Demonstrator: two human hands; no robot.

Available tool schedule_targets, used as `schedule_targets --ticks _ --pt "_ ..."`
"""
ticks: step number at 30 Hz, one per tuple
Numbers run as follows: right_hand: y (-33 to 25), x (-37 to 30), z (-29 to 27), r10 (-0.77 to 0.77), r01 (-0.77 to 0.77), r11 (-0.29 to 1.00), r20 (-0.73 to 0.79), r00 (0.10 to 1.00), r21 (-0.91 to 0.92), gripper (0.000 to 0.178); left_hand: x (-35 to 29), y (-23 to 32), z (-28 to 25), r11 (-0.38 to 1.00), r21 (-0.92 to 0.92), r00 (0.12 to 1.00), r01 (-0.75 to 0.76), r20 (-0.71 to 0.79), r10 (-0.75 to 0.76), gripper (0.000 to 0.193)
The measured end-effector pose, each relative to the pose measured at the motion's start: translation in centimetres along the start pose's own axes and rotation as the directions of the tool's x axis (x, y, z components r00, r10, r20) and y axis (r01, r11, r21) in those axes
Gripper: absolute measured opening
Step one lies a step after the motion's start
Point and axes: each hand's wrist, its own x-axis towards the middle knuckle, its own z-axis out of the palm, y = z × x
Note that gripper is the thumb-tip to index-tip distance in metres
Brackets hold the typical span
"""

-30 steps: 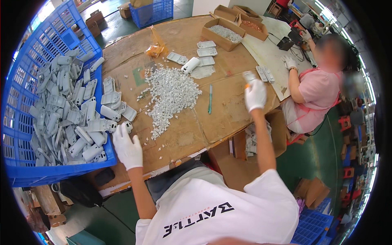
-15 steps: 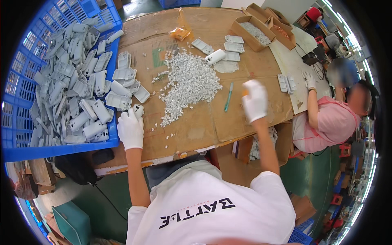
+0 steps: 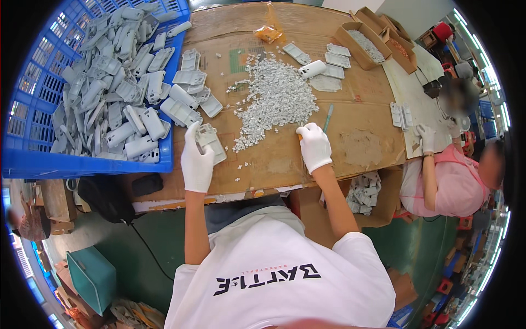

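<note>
My left hand (image 3: 197, 164), in a white glove, grips a white plastic housing (image 3: 211, 143) by its left edge, with the hollow side showing. Over the table in front of me, my right hand (image 3: 315, 147), also gloved, is closed. A bit of orange shows at its fingertips, but most of what it holds is hidden. Just beyond and between the hands lies a heap of small whitish parts (image 3: 279, 96). Several more housings (image 3: 189, 82) rest beside the crate, and a teal pen (image 3: 329, 118) lies beyond my right hand.
A blue crate (image 3: 109, 169) full of housings stands at left. Cardboard boxes of small parts (image 3: 364, 49) sit at the far right, near more housings (image 3: 337, 57) and an orange bag (image 3: 268, 34). A co-worker in pink (image 3: 455, 181) works at right. Below the table edge is an open carton (image 3: 383, 216).
My right hand has come leftward and nearer, toward the left hand. The housing in my left hand now shows its hollow side and is away from the crate. The whole view has shifted.
</note>
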Motion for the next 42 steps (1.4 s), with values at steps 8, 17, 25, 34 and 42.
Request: schedule_targets --ticks 8,17,25,34,42 --pt "-2.9 -1.3 -3.2 0.058 -0.083 0.973 0.121 0.991 0.214 0.029 -2.8 4.0 1.7 0.972 -0.234 0.998 0.005 0.061 0.009 0.04" --pt "-12.1 0.8 -3.3 0.09 -0.046 0.662 -0.019 0.996 0.748 0.022 -4.0 5.5 3.9 0.983 -0.181 0.998 -0.031 0.041 0.039 0.045" --pt "-11.8 1.7 -2.4 0.045 0.013 0.848 -0.097 0.994 0.529 0.016 -4.3 5.8 4.2 0.979 -0.176 0.995 -0.098 -0.015 0.097 0.041" --pt "-12.8 0.8 -4.5 0.442 -0.409 0.47 0.193 0.876 0.782 0.021 -4.9 6.1 3.9 0.962 -0.191 0.98 -0.194 -0.091 0.18 0.042" --pt "-9.9 1.3 -5.0 0.17 -0.281 0.78 0.242 0.955 0.559 0.022 -5.2 5.6 4.1 0.973 -0.165 0.985 -0.163 0.022 0.169 0.044"
